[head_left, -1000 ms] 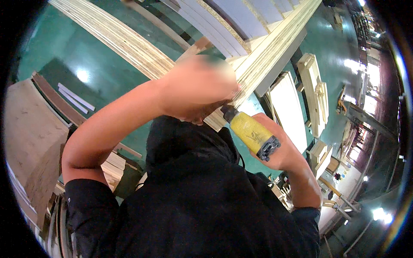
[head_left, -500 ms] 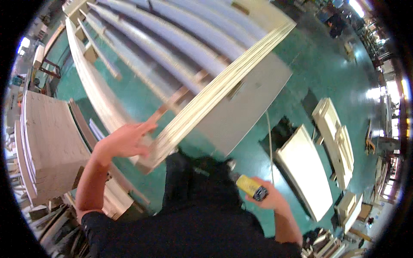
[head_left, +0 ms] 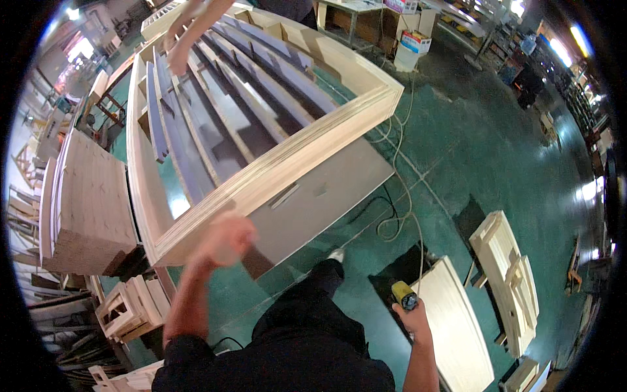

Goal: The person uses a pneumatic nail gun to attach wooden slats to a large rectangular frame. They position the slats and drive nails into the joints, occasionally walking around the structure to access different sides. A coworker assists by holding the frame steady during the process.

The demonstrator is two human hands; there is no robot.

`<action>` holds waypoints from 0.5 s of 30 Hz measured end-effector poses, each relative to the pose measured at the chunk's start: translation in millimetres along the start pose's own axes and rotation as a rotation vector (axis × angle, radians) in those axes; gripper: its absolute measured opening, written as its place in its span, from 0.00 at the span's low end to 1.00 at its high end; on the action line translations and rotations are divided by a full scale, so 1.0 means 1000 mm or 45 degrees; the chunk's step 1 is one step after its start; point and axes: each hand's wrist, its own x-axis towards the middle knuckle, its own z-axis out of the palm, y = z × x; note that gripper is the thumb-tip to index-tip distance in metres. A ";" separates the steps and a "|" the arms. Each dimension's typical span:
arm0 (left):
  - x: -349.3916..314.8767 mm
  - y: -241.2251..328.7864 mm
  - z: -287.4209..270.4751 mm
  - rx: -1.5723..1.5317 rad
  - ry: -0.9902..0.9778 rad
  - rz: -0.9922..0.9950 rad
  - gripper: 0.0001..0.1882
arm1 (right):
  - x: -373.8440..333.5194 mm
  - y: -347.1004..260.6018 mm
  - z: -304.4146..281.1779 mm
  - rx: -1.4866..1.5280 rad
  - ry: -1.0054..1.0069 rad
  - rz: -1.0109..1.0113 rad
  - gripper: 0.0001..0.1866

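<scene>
A large pale wooden frame [head_left: 287,168] fills the space ahead, with several purple-grey slats [head_left: 238,124] running lengthwise inside it. My left hand [head_left: 225,240], smeared by motion, is over the outer face of the frame's near board. Its fingers do not show clearly, nor whether it touches the wood. At the right, away from the frame, my right hand [head_left: 413,320] is closed around a yellow and black hand-held tool [head_left: 405,295]. The tool's working end is hidden. A thin hose [head_left: 418,238] runs from beside the tool across the floor.
Another person's arm [head_left: 186,42] reaches over the frame's far left. A grey panel [head_left: 326,189] sits below the near board. Curved wooden panels [head_left: 450,326] and a wooden assembly [head_left: 506,274] lie at the right. Stacked boards [head_left: 91,202] stand left. A white bucket [head_left: 410,52] stands beyond.
My left hand has come off the frame's near left corner. The view has shifted, showing more of the frame, and another person's arm now appears. My right hand still holds the tool.
</scene>
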 end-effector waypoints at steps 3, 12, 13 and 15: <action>0.075 0.071 0.114 -0.314 -0.316 0.245 0.11 | 0.044 -0.043 -0.063 -0.084 -0.118 -0.132 0.25; 0.403 0.289 0.237 -0.742 -0.449 0.872 0.32 | 0.191 -0.127 -0.257 -1.041 -0.398 0.025 0.26; 0.444 0.305 0.238 -0.723 -0.410 0.983 0.33 | 0.212 -0.136 -0.274 -1.033 -0.383 -0.024 0.26; 0.516 0.335 0.236 -0.581 -0.657 1.065 0.34 | 0.262 -0.116 -0.312 -0.898 -0.349 -0.121 0.24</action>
